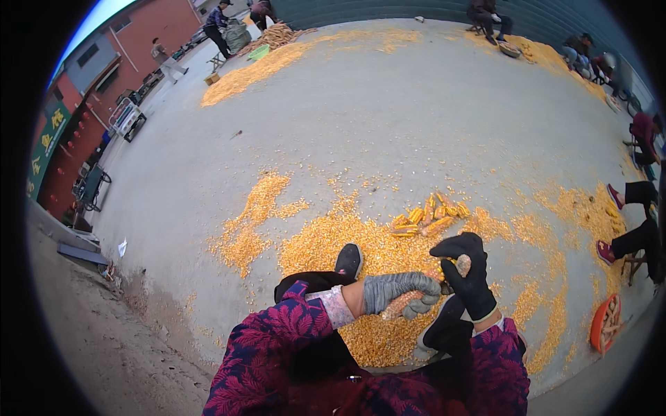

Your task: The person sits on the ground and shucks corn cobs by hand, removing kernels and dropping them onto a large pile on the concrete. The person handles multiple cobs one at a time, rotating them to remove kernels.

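My left hand (399, 291), in a grey knitted glove, is wrapped round a mostly bare, pinkish corn cob (397, 306). Close against it, my right hand (468, 274), in a black glove, grips another corn cob (463, 264), whose pale end pokes out by the thumb. Where the two hands meet, the glove fingers hide much of both cobs. Loose yellow kernels (333, 239) lie in a heap below my hands and around my shoes. Just beyond my hands, several partly shelled ears of corn (431, 213) rest on the kernels.
A red-orange basket (605, 322) of bare cobs stands at the right, near a seated person's legs (635, 239). More kernels (260, 215) spread left. Farther off, other people sit or stand by corn piles (274, 38), and a small truck (127, 119) is parked left.
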Motion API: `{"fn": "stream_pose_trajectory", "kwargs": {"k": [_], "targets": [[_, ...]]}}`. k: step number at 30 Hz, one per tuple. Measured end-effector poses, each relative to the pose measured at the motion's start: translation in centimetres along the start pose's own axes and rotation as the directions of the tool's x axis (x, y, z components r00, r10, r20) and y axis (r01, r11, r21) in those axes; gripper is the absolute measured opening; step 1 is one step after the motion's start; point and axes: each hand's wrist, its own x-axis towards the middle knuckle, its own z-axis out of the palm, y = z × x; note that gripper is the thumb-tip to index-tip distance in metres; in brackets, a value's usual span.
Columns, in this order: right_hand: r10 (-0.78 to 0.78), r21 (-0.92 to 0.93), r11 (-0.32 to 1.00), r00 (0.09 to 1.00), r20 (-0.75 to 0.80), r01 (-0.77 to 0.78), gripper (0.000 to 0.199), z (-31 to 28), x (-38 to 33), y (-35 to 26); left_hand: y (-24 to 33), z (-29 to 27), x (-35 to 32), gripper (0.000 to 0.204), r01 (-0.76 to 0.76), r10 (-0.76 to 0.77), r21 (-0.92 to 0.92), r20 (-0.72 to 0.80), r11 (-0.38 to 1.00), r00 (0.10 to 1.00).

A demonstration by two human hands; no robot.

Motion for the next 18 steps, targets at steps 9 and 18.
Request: {"fn": "stream_pose_trajectory", "kwargs": {"k": [9, 18], "targets": [[0.475, 0.397, 0.826, 0.874, -0.107, -0.4, 0.012, 6.3, -2.1, 2.2, -3.0, -4.2, 1.5, 0.032, -0.025, 0.168, 0.319, -0.427, 0.947, 0.888], [0.55, 0.53, 0.687, 0.833, 0.068, -0.497, 0.023, 4.4, -0.9, 2.0, -3.6, -5.3, 3.2, 0.049, 0.052, 0.312, 0.534, -0.567, 0.844, 0.762]]}}
